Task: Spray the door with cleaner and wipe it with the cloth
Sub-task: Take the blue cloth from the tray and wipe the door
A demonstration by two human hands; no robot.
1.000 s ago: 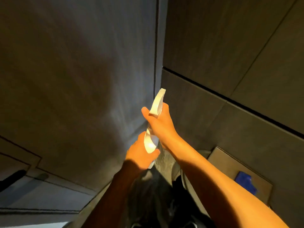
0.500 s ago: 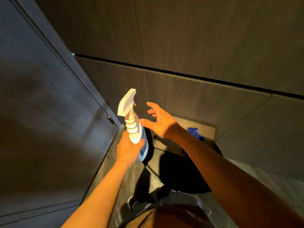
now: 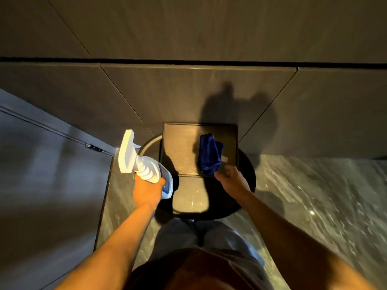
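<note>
Item one, nearest: my left hand [image 3: 146, 192], fingers wrapped tight around the body of the spray bottle [image 3: 144, 164]. The bottle leans up and to the left, its white trigger head pointing toward the door [image 3: 48, 185]. Risk: my grip sits low on the body, so the top-heavy head could tip or slip while I am busy with the other side.

Item two: my right hand [image 3: 232, 181], fingers loosely spread and holding nothing, thumb tip just short of the cloth's near edge.

Item three: the blue cloth [image 3: 209, 155], bunched, lying on a dark square tray [image 3: 178, 147]. The tray rests on a round black surface [image 3: 247, 185] and looks to overhang its rim at the far side. Risk: a hasty grab could drag the tray with the cloth and slide it off.

Item four, left: the door, a grey panel beside me. Whether it is wet I cannot tell. Risk: wiping a dry patch merely smears it.

Item five, farthest: the tiled wall [image 3: 188, 28].
</note>
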